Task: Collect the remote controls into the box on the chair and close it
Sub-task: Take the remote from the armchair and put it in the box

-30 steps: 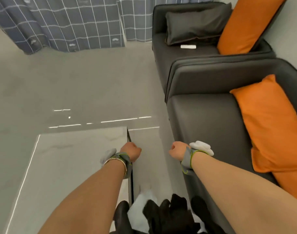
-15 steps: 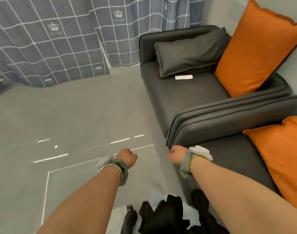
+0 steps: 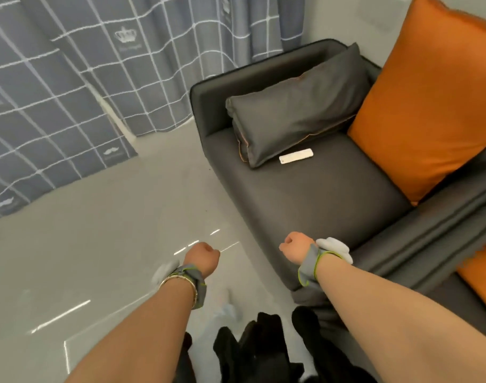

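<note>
My left hand point(image 3: 202, 257) and right hand point(image 3: 295, 246) are curled into empty fists at lower centre; my fingers are hidden, and a white remote point(image 3: 296, 155) lies upper right.

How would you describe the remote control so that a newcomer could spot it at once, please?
Look at the dark grey sofa seat on the right. The remote control lies flat on it, just in front of the grey pillow. It is the only small white bar there.

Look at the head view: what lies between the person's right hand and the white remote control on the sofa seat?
Only bare dark grey seat cushion separates the right hand from the white remote control in the head view.
</note>
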`<state>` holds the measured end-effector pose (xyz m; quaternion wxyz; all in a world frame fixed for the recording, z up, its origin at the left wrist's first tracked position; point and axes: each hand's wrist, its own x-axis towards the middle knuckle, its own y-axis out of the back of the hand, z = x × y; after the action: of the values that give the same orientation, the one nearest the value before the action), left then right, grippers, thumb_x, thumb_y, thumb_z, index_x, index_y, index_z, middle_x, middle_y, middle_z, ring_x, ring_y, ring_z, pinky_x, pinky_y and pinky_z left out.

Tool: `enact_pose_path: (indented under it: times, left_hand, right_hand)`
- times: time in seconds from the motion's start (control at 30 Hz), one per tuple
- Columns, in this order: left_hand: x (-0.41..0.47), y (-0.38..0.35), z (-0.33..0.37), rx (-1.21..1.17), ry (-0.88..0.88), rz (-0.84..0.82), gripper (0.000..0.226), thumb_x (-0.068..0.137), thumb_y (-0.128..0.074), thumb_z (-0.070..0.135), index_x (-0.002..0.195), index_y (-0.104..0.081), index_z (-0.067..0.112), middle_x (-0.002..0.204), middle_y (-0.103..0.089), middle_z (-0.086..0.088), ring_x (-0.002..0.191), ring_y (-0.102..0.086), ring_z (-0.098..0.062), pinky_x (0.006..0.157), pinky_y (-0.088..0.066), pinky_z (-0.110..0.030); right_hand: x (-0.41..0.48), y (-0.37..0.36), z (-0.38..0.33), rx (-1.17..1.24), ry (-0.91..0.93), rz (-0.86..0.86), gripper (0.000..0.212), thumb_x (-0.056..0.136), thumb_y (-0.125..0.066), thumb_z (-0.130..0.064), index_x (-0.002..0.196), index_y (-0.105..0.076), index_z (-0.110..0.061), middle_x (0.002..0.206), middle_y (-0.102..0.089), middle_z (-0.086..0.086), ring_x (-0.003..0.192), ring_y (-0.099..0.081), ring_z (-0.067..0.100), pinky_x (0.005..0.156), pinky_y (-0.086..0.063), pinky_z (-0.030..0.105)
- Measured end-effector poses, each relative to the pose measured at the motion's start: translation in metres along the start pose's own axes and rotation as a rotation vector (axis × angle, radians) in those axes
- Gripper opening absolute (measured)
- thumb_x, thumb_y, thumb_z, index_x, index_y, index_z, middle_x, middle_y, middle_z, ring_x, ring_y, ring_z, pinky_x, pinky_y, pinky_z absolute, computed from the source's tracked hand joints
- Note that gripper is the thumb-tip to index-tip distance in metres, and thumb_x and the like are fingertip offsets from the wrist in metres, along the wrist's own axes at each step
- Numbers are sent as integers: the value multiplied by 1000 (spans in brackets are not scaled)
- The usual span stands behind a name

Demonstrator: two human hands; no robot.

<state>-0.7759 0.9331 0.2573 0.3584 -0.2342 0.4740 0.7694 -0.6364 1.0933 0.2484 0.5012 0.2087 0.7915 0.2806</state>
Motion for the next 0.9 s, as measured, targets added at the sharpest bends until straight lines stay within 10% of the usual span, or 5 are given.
enact_pose_path:
  times: [0.3, 0.47, 0.67, 0.9]
  left_hand:
    - [160, 64, 178, 295, -171, -95, 30, 89, -44, 11, 105, -61, -8, 111, -66, -27, 107, -61, -40, 93, -49, -41]
    - [240, 46, 285, 468, -295, -128, 22, 87, -44, 11, 71, -57, 3, 92, -62, -24, 89, -59, -36, 89, -49, -37]
    - [318, 6, 387, 607, -471, -101, 38, 89, -50, 18, 124, -54, 5, 129, -57, -20, 121, -52, -35, 98, -42, -36]
    - [395, -66, 461, 946, -1000, 58, 52, 86, -55, 24, 136, -42, 16, 151, -32, -13, 141, -24, -31, 112, -23, -50]
  right_hand:
    - [128, 75, -52, 213, -262, 58, 32, 90, -50, -25, 115, -60, -7, 122, -64, 14, 113, -58, 31, 91, -46, 30]
    - [213, 129, -37, 280, -369, 79, 31, 85, -51, -29, 108, -63, -10, 112, -68, 11, 103, -63, 30, 89, -50, 31]
    - [307, 167, -26, 326, -453, 80, 32, 82, -52, -31, 108, -60, -13, 111, -68, 11, 101, -64, 31, 90, -51, 32]
    - [412, 169, -16, 307, -505, 48, 49, 79, -51, -39, 124, -49, -22, 124, -59, 10, 113, -58, 34, 97, -48, 39]
